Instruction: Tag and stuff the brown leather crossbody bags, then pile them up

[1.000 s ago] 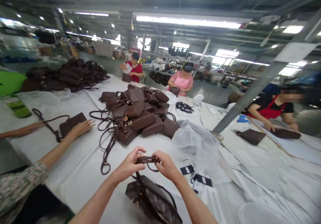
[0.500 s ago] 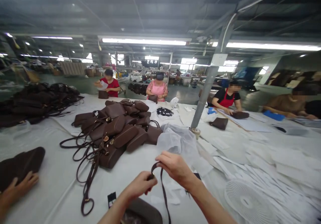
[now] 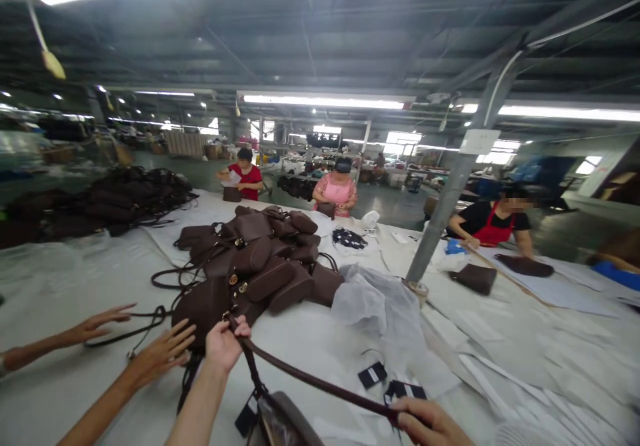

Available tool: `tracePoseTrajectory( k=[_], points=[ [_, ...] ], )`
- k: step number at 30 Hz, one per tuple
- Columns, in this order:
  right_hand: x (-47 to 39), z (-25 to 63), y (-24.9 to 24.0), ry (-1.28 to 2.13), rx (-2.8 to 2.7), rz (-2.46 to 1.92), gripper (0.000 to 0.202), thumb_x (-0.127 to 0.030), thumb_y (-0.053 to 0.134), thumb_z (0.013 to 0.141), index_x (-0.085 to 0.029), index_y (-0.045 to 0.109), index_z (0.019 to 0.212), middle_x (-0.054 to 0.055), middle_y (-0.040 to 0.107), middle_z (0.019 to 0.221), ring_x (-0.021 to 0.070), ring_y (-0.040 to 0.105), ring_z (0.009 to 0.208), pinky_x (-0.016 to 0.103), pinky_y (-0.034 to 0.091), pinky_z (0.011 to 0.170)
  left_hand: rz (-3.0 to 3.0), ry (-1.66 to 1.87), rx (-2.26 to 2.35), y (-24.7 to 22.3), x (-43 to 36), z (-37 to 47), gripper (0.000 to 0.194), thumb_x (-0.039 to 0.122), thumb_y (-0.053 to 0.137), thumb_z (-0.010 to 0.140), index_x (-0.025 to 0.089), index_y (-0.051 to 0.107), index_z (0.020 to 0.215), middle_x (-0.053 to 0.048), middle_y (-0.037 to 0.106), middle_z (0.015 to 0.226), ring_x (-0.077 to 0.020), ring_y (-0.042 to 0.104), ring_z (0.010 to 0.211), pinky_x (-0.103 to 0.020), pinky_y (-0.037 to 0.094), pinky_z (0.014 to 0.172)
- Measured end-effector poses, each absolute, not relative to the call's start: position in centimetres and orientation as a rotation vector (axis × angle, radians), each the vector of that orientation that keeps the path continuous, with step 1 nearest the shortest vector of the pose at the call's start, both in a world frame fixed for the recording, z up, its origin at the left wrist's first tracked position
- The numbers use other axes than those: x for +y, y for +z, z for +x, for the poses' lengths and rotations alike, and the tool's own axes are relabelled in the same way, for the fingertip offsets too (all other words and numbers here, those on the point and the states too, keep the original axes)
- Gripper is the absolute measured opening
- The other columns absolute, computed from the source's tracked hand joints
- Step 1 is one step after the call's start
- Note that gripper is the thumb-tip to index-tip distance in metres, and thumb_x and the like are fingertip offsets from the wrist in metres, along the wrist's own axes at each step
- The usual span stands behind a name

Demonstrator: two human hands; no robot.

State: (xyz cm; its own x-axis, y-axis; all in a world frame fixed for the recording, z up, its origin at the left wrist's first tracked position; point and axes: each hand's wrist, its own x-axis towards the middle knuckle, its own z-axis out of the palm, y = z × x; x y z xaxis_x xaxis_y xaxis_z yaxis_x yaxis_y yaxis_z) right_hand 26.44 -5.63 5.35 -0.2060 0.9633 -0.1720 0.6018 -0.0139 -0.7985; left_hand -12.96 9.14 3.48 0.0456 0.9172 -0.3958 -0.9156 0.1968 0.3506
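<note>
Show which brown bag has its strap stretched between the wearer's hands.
The bag at the picture's bottom edge: its strap runs from the left hand to the right hand. It sits nearer than the heap, where no strap spans both hands.

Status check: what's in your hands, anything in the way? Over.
Left hand, right hand gripping brown strap, stretched between them. Bag below. Co-worker's hand close on left.
</note>
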Motion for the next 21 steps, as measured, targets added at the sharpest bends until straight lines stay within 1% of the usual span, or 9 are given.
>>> tracePoseTrajectory(
  k=[2, 5, 7, 10, 12, 13, 15, 18, 21],
  points=[
    [-5.0, 25.2, 7.7, 0.973, -1.911, -1.600, 0.038, -0.051, 0.045, 0.087, -0.023, 0.067, 0.073, 0.003, 0.064, 0.068, 0.0191, 0.059, 0.068, 0.028, 0.046, 0.065, 0.220, 1.361, 0.673, 4.4, 8.9, -11.3, 0.010, 0.011, 0.051, 0.067, 0.017, 0.044, 0.071, 0.003, 0.047, 0.061, -0.0062, 0.038, 0.041, -0.020, 0.036, 0.041],
    [-2.9, 22.3, 11.0, 0.695, -2.111, -1.527, 0.032, -0.042, 0.043, 0.092, -0.023, 0.067, 0.083, 0.004, 0.065, 0.080, 0.0190, 0.059, 0.078, 0.028, 0.044, 0.073, 0.587, 1.214, 0.778, 5.7, 7.9, -6.7, 0.024, 0.017, 0.067, 0.066, 0.018, 0.045, 0.073, 0.008, 0.043, 0.059, -0.0035, 0.034, 0.042, -0.017, 0.030, 0.042],
    [-1.1, 19.9, 12.1, 0.513, -2.246, -1.527, 0.030, -0.038, 0.042, 0.094, -0.023, 0.068, 0.085, 0.003, 0.063, 0.079, 0.0175, 0.058, 0.076, 0.026, 0.042, 0.070, 0.789, 1.028, 0.791, 6.1, 6.8, -3.3, 0.031, 0.027, 0.075, 0.065, 0.017, 0.046, 0.072, 0.007, 0.045, 0.059, -0.0043, 0.038, 0.045, -0.018, 0.032, 0.045],
    [1.3, 16.7, 12.3, 0.323, -2.329, -1.533, 0.026, -0.034, 0.046, 0.093, -0.022, 0.068, 0.086, 0.002, 0.063, 0.080, 0.0157, 0.058, 0.076, 0.023, 0.039, 0.066, 0.935, 0.806, 0.703, 6.2, 5.1, 0.0, 0.037, 0.045, 0.073, 0.069, 0.016, 0.050, 0.076, 0.002, 0.053, 0.065, -0.0089, 0.049, 0.054, -0.022, 0.040, 0.055],
    [2.3, 15.9, 11.7, 0.298, -2.310, -1.525, 0.024, -0.033, 0.049, 0.093, -0.021, 0.067, 0.085, 0.002, 0.064, 0.079, 0.0151, 0.058, 0.075, 0.022, 0.039, 0.065, 0.955, 0.708, 0.654, 6.0, 4.6, 0.3, 0.038, 0.052, 0.065, 0.075, 0.018, 0.049, 0.080, 0.005, 0.049, 0.061, -0.0084, 0.044, 0.049, -0.023, 0.039, 0.053],
    [2.6, 16.2, 11.4, 0.324, -2.298, -1.510, 0.023, -0.033, 0.049, 0.093, -0.021, 0.067, 0.084, 0.002, 0.065, 0.078, 0.0148, 0.059, 0.074, 0.022, 0.039, 0.066, 0.991, 0.669, 0.655, 6.0, 4.5, -0.2, 0.036, 0.053, 0.062, 0.077, 0.019, 0.049, 0.082, 0.006, 0.045, 0.059, -0.0074, 0.040, 0.046, -0.023, 0.037, 0.051],
    [2.5, 18.0, 10.7, 0.420, -2.283, -1.482, 0.024, -0.032, 0.049, 0.093, -0.021, 0.067, 0.082, 0.001, 0.066, 0.076, 0.0145, 0.059, 0.074, 0.022, 0.039, 0.067, 1.190, 0.625, 0.720, 5.6, 5.1, -2.1, 0.029, 0.044, 0.066, 0.075, 0.019, 0.050, 0.078, 0.007, 0.043, 0.059, -0.0070, 0.037, 0.047, -0.021, 0.034, 0.050],
    [1.6, 22.2, 9.7, 0.513, -2.204, -1.582, 0.031, -0.032, 0.043, 0.094, -0.020, 0.066, 0.076, 0.000, 0.065, 0.072, 0.0150, 0.058, 0.069, 0.024, 0.040, 0.066, 1.503, 0.731, 0.941, 4.5, 6.7, -5.7, 0.021, 0.024, 0.072, 0.063, 0.018, 0.052, 0.066, 0.004, 0.050, 0.062, -0.0104, 0.045, 0.059, -0.020, 0.036, 0.055],
    [0.4, 24.1, 8.5, 0.465, -2.027, -1.716, 0.036, -0.034, 0.037, 0.095, -0.020, 0.064, 0.078, 0.002, 0.065, 0.073, 0.0169, 0.059, 0.070, 0.026, 0.042, 0.066, 1.192, 1.005, 1.184, 3.3, 8.0, -7.2, 0.017, 0.025, 0.066, 0.069, 0.019, 0.050, 0.068, 0.005, 0.047, 0.053, -0.0125, 0.048, 0.051, -0.023, 0.040, 0.052]
  ],
)
